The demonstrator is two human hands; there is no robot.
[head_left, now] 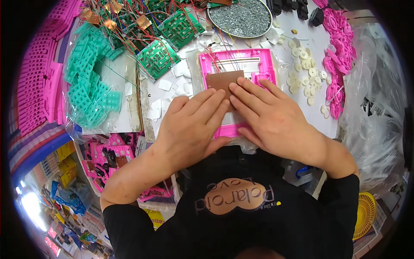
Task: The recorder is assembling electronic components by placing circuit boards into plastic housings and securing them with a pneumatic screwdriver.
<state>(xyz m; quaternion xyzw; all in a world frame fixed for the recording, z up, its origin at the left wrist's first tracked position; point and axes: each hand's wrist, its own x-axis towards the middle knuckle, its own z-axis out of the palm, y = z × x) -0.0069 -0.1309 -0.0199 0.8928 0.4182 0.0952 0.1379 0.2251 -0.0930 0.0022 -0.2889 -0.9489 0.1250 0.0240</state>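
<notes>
A pink plastic housing [235, 55] lies on the table in front of me, and a brown circuit board [221, 80] rests inside it with thin wires running out at its far side. My left hand [185, 125] is laid flat, its fingertips on the board's left and middle part. From the other side my right hand [276, 118] reaches in with stretched fingers, the tips touching the board's right edge. Neither hand is wrapped round anything. Both hands hide the nearer part of the board and much of the housing's sides.
Green circuit boards [158, 57] with tangled wires lie at the far left, beside teal plastic pieces [86, 73]. A round tray of screws [240, 17] stands at the back. Cream discs [306, 64] and pink parts [334, 64] lie on the right. Pink housings [112, 155] fill a box lower left.
</notes>
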